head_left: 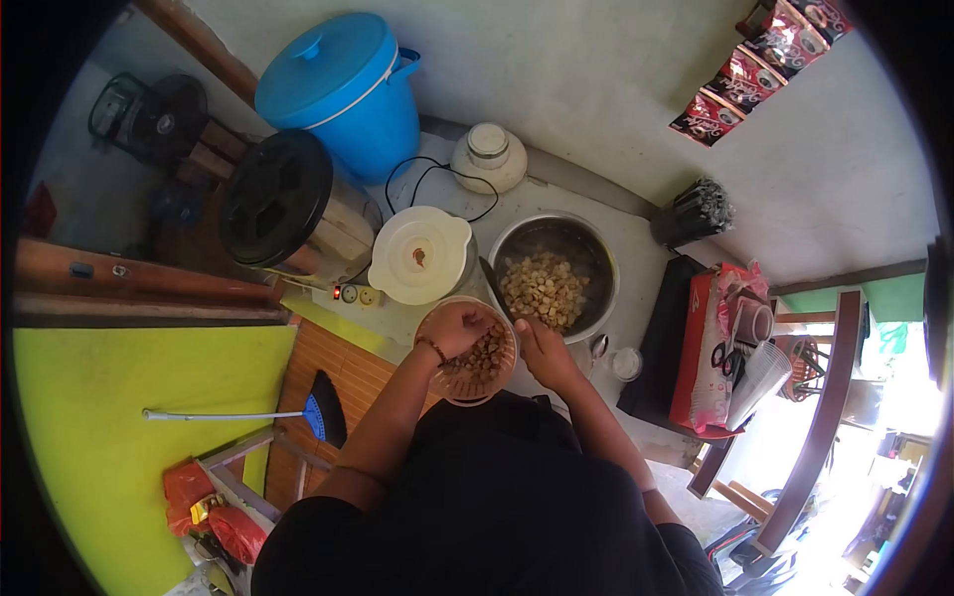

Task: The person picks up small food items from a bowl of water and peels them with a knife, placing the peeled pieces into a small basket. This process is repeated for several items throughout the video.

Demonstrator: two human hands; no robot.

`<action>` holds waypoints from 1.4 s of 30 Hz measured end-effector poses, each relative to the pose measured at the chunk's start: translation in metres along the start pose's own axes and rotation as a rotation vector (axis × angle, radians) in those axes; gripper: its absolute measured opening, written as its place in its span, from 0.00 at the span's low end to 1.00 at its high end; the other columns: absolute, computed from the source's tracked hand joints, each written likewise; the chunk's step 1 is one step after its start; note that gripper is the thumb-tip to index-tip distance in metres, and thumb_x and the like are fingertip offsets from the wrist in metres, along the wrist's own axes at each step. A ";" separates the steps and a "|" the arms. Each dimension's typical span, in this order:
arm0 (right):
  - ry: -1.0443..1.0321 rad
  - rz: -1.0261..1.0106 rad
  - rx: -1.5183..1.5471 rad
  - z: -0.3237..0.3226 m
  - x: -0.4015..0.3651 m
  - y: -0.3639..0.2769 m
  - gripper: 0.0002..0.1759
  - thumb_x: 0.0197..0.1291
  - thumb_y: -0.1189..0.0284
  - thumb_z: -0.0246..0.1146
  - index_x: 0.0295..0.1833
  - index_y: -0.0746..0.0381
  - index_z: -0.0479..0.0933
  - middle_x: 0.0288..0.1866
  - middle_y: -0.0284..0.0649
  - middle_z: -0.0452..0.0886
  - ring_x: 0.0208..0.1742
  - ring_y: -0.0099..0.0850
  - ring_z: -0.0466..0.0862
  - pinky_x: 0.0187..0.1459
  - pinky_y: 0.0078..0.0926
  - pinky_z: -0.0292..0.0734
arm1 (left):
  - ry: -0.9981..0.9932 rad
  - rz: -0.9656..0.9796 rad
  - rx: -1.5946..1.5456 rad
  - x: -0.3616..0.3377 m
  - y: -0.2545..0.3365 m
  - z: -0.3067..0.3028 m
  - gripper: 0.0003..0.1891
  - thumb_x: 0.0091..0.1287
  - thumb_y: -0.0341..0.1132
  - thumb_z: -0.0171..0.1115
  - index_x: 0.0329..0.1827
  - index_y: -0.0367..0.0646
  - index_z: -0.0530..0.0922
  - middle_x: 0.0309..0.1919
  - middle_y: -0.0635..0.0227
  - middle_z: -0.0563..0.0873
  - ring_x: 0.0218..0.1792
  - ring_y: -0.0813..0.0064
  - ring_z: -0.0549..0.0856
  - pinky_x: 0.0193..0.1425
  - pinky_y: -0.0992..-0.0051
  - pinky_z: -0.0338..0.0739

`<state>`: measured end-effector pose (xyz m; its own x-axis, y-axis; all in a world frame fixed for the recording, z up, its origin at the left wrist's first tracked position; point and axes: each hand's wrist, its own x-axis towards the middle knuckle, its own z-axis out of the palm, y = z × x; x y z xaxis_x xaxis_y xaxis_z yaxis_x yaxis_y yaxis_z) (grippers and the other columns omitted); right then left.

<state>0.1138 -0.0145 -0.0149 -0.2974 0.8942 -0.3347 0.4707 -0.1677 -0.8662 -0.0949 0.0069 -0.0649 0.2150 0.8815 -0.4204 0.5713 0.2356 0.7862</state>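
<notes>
My left hand (463,332) reaches into a pale plastic basket (459,392) of small brown pieces (484,360). Its fingers are curled down among the pieces, and whatever they hold is hidden. A beaded bracelet circles that wrist. In my right hand (545,352) is a knife (493,286), its dark blade pointing up and away between the basket and a metal basin. The wide metal basin (610,260) stands just beyond, holding many pale cut pieces (545,289) in what looks like water. The basket is close against my body, below a white lidded container (419,253).
A blue lidded bucket (343,89), a black-lidded container (273,199) and a white round jar (489,159) stand behind. To the right are a spoon (599,346), a small clear cup (626,364) and a red box (699,343) with scissors and plastic cups. A broom (323,407) is at left.
</notes>
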 end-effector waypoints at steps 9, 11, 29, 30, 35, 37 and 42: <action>-0.071 -0.071 -0.038 0.031 -0.003 0.005 0.26 0.74 0.55 0.43 0.40 0.69 0.71 0.24 0.43 0.74 0.28 0.33 0.78 0.35 0.31 0.72 | 0.084 -0.154 0.660 -0.011 -0.076 0.051 0.13 0.58 0.28 0.58 0.45 0.42 0.83 0.53 0.51 0.78 0.46 0.55 0.84 0.54 0.66 0.78; -0.061 -0.093 -0.016 0.032 -0.004 0.008 0.26 0.74 0.55 0.43 0.40 0.69 0.71 0.24 0.41 0.74 0.28 0.32 0.77 0.34 0.31 0.72 | 0.015 -0.195 0.703 -0.009 -0.069 0.053 0.14 0.61 0.28 0.54 0.48 0.42 0.82 0.56 0.49 0.75 0.47 0.54 0.83 0.53 0.65 0.79; -0.109 0.156 0.227 -0.011 -0.020 -0.007 0.26 0.72 0.53 0.44 0.59 0.64 0.70 0.24 0.43 0.75 0.30 0.32 0.82 0.35 0.31 0.74 | -0.059 -0.097 -0.104 -0.034 0.002 -0.005 0.15 0.49 0.34 0.74 0.40 0.39 0.85 0.35 0.65 0.88 0.39 0.73 0.86 0.46 0.75 0.80; -0.097 0.126 0.256 -0.013 -0.021 -0.006 0.26 0.72 0.53 0.44 0.62 0.62 0.69 0.24 0.43 0.75 0.30 0.31 0.82 0.35 0.31 0.74 | -0.017 -0.073 -0.232 -0.035 0.012 -0.006 0.15 0.49 0.33 0.74 0.39 0.38 0.85 0.35 0.65 0.88 0.38 0.75 0.86 0.45 0.77 0.80; 0.183 -0.210 0.045 -0.020 -0.024 -0.010 0.25 0.74 0.57 0.41 0.66 0.61 0.64 0.23 0.39 0.74 0.26 0.30 0.79 0.32 0.28 0.72 | 0.157 0.014 -0.568 -0.034 0.073 -0.002 0.12 0.54 0.29 0.74 0.38 0.32 0.83 0.33 0.64 0.87 0.34 0.81 0.85 0.42 0.82 0.80; 0.273 -0.284 -0.042 -0.022 -0.022 -0.010 0.25 0.74 0.57 0.41 0.65 0.63 0.65 0.20 0.36 0.72 0.23 0.25 0.76 0.29 0.25 0.70 | 0.163 0.118 -0.643 -0.024 0.077 0.010 0.12 0.54 0.27 0.74 0.37 0.29 0.83 0.32 0.63 0.87 0.33 0.81 0.85 0.40 0.83 0.80; 0.332 -0.175 -0.140 -0.031 -0.014 -0.004 0.21 0.73 0.59 0.41 0.61 0.61 0.67 0.33 0.54 0.81 0.37 0.56 0.81 0.38 0.41 0.74 | 0.128 0.179 -0.715 -0.014 0.101 0.021 0.11 0.54 0.26 0.74 0.36 0.28 0.83 0.30 0.64 0.87 0.32 0.82 0.84 0.37 0.83 0.81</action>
<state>0.1423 -0.0133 0.0045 -0.1090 0.9936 -0.0287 0.5526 0.0366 -0.8326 -0.0237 0.0095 0.0114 0.1375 0.9619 -0.2363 -0.1272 0.2538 0.9589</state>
